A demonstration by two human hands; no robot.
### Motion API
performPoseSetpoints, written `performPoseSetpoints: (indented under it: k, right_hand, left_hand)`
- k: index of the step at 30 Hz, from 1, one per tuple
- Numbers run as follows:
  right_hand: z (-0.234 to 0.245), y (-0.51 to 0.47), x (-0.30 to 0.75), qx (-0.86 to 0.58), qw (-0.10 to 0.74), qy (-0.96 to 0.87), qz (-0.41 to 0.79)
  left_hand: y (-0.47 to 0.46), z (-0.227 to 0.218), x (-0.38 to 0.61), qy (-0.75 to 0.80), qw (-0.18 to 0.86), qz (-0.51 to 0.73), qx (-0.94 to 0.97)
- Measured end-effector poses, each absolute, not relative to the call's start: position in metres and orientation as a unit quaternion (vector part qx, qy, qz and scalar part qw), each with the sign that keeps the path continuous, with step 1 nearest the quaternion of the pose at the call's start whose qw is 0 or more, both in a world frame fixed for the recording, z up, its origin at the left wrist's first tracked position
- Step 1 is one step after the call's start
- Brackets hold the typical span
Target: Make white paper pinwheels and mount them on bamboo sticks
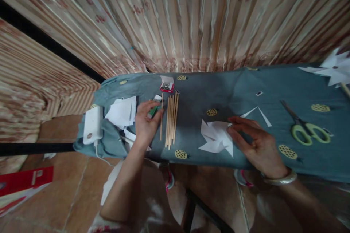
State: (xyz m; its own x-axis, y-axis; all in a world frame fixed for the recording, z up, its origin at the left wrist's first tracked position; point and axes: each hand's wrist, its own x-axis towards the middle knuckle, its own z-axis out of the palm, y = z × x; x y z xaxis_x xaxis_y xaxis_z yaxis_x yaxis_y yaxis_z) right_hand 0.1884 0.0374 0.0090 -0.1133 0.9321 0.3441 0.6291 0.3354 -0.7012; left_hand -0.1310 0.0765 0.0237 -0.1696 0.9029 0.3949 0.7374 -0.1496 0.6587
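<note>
My left hand [146,122] lies at the left of a narrow table and is closed round a small green and white object [153,109], perhaps a glue stick. Right beside it lie several thin wooden sticks [171,119] in a row. My right hand [253,142] rests on the blue-grey cloth [232,91] with its fingers pinched on the edge of a white folded paper pinwheel [216,136]. A bangle [280,180] is on that wrist.
A small red box of pins [167,86] stands behind the sticks. White paper scraps [122,112] and a white power bank with a cable [92,125] lie at the left end. Green-handled scissors [307,128] lie at the right, a finished pinwheel [332,68] at the far right. A curtain hangs behind.
</note>
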Motion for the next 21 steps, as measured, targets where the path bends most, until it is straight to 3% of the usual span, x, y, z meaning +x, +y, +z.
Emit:
performPoseSetpoints:
  k: [3, 8, 11, 14, 17, 21]
  right_hand:
    - [0.007, 0.04, 0.191, -0.542, 0.391, -0.719, 0.189]
    - [0.005, 0.044, 0.188, -0.537, 0.396, -0.723, 0.179]
    - [0.007, 0.046, 0.184, -0.536, 0.408, -0.717, 0.178]
    - [0.012, 0.048, 0.18, -0.544, 0.417, -0.705, 0.183]
    - [0.022, 0.046, 0.175, -0.546, 0.445, -0.674, 0.221]
    - [0.038, 0.039, 0.167, -0.493, 0.448, -0.629, 0.4]
  left_hand:
    - [0.078, 0.013, -0.165, 0.709, 0.025, 0.322, 0.627]
    - [0.073, -0.003, -0.177, 0.722, 0.017, 0.203, 0.662]
    - [0.075, 0.0, -0.176, 0.725, 0.011, 0.228, 0.65]
    - [0.077, 0.014, -0.166, 0.715, 0.034, 0.333, 0.614]
    - [0.07, 0.033, -0.135, 0.66, 0.184, 0.454, 0.57]
    - [0.046, 0.05, -0.07, 0.521, 0.474, 0.444, 0.554]
